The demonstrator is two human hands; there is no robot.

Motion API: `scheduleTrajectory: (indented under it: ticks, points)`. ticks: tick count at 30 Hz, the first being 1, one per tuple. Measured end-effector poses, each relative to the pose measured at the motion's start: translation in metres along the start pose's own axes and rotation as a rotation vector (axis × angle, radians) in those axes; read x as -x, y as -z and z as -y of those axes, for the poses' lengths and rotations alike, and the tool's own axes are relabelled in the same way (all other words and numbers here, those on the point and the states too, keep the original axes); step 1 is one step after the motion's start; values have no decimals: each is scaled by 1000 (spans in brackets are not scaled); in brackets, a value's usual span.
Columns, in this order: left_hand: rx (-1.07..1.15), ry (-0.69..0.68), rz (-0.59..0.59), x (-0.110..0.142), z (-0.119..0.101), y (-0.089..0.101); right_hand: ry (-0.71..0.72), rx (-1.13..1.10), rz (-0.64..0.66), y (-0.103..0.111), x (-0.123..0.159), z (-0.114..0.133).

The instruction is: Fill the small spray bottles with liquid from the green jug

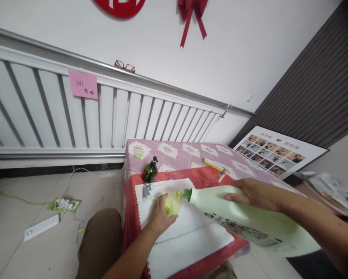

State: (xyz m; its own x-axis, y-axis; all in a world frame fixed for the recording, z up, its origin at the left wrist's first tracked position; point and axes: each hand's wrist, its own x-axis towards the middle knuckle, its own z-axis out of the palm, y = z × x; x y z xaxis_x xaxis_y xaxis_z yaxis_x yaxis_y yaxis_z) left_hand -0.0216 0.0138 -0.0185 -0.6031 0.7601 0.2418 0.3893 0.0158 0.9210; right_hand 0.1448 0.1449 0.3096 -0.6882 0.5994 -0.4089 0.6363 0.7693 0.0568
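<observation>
My right hand (pixel 257 193) grips a large pale green detergent bottle (pixel 249 219) tipped on its side, spout pointing left. My left hand (pixel 160 217) is closed around a small yellow-green cap (pixel 173 203) held right at the bottle's green spout (pixel 186 193). Both are above a white cloth (pixel 185 232) spread on a red-and-pink covered table (pixel 191 155).
A dark green pump bottle (pixel 150 170) and a small grey part (pixel 146 190) stand at the cloth's far left. A yellow flat item (pixel 214 164), a wooden peg (pixel 222 175) and a pale lid (pixel 139 154) lie on the table. A power bank (pixel 41 227) and cables lie on the floor.
</observation>
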Motion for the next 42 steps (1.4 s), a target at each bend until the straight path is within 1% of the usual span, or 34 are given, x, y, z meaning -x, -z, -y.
scheduleTrajectory:
  ticks: [8,13,17,42]
  points:
    - [1,5,2,0,2,-1,12,-16,-5,1,0,-1]
    - [-2,14,4,0,1,-1,-9,-8,-18,2,1,1]
    - [-7,21,18,0,0,-1,9,-24,2,3,2,2]
    - [-9,37,23,1,-3,3,-8,-38,12,5,2,6]
